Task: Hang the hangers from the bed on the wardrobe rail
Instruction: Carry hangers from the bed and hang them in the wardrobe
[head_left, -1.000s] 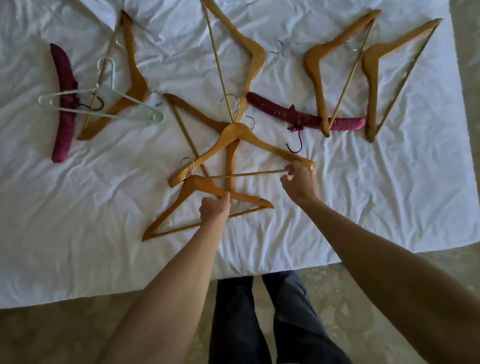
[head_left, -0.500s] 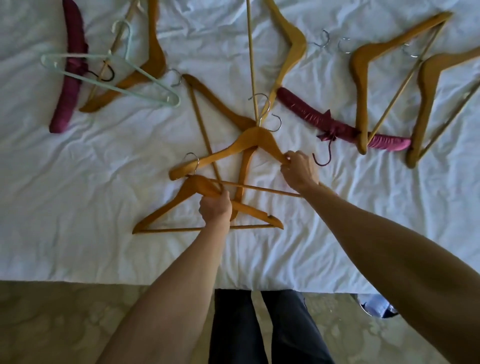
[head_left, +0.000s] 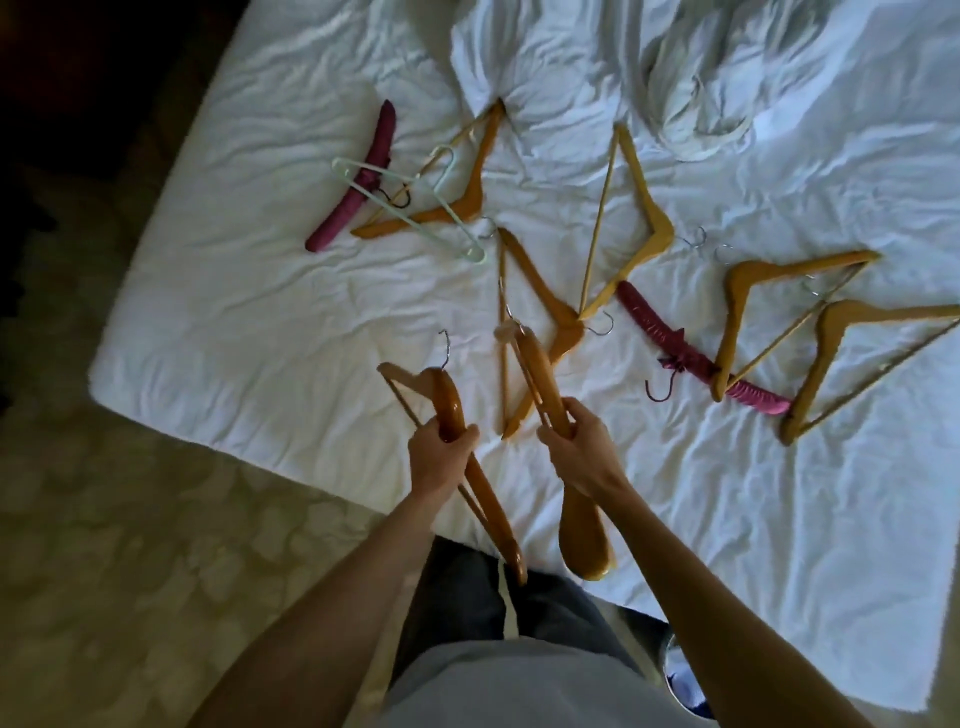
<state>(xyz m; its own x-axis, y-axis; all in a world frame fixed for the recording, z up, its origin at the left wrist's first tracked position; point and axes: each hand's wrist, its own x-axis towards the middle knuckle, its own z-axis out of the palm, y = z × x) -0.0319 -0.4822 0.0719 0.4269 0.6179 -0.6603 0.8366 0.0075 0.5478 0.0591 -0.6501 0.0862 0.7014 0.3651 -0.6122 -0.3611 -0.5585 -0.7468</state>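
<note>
My left hand (head_left: 439, 457) grips a wooden hanger (head_left: 447, 400) lifted off the bed, its metal hook pointing away from me. A second wooden hanger (head_left: 537, 374) is held up beside it in my right hand (head_left: 579, 447), its lower end near my waist. Several hangers stay on the white bed (head_left: 260, 322): a wooden one (head_left: 545, 306) just beyond my hands, another wooden one (head_left: 647, 218) behind it, two padded maroon ones (head_left: 363, 171) (head_left: 696, 353), a pale green plastic one (head_left: 415, 208), and wooden ones at the right (head_left: 769, 306) (head_left: 862, 353). No wardrobe rail shows.
The bed's near edge runs diagonally from left to lower right, with patterned carpet (head_left: 156, 545) on my side. Rumpled white bedding (head_left: 691, 104) lies at the far side. A small bin (head_left: 685, 680) shows by my right leg.
Both hands have lifted their wooden hangers off the sheet and drawn them toward me. The view has swung, so the bed now appears farther away and angled.
</note>
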